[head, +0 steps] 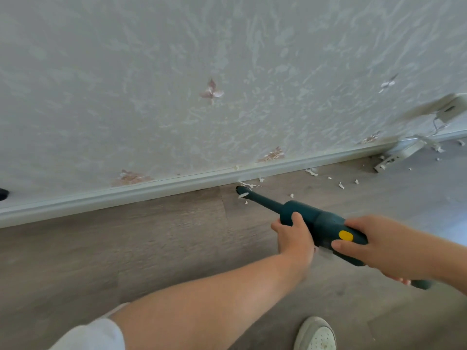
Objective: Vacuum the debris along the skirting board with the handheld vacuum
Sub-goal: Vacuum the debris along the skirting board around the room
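Note:
A dark teal handheld vacuum (321, 223) with a yellow button points up and left towards the white skirting board (151, 190). Its narrow nozzle tip (242, 191) sits on the floor just below the board, touching white paper scraps (249, 185). My left hand (294, 238) grips the front of the vacuum's body. My right hand (386, 246) holds the rear handle, thumb beside the button. More white debris (312, 171) lies scattered along the board to the right of the nozzle.
The floor is grey-brown wood laminate (151, 238). A white power strip (396, 155) with a cable and a wall plug (449, 109) lies at the far right by the board. My shoe (316, 334) shows at the bottom. A dark object (3, 194) peeks in at the left edge.

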A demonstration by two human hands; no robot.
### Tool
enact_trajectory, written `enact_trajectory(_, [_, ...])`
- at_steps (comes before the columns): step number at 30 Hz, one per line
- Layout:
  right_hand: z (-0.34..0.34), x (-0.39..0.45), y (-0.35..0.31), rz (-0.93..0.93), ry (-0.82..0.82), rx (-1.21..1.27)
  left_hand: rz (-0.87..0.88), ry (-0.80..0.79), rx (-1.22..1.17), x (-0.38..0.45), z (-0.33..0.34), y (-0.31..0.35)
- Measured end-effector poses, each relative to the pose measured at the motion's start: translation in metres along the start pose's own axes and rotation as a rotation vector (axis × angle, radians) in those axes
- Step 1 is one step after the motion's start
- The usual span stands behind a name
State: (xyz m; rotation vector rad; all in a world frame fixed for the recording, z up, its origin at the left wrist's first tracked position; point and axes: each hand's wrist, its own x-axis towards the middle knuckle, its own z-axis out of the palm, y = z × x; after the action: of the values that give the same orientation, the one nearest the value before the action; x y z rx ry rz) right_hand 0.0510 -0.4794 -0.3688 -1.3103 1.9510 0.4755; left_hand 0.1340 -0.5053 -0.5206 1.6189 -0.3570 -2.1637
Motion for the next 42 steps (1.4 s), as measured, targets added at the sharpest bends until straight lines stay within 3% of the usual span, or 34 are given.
enact_trajectory(6, [0.01, -0.009, 0.015, 0.068, -0.047, 0.001, -0.139, -0.09, 0.038, -0.005, 0.007, -0.019])
enact_trajectory(12, [0.02, 0.009, 0.004, -0.009, -0.033, 0.04, 0.006, 0.082, 0.088, 0.014, 0.0, -0.018])
enact_trajectory(16, [0.015, 0.017, -0.001, -0.046, -0.001, 0.064, 0.068, 0.109, 0.053, 0.021, -0.004, -0.008])
enact_trajectory(33, [0.016, 0.027, 0.004, -0.04, -0.003, 0.051, 0.051, 0.017, 0.156, 0.027, -0.01, -0.004])
enact_trajectory(37, [0.018, 0.021, 0.004, -0.08, -0.005, 0.087, 0.082, 0.097, 0.098, 0.027, -0.01, -0.006])
enact_trajectory(42, [0.024, 0.022, 0.002, -0.081, -0.016, 0.047, 0.034, 0.068, 0.106, 0.019, -0.015, -0.003])
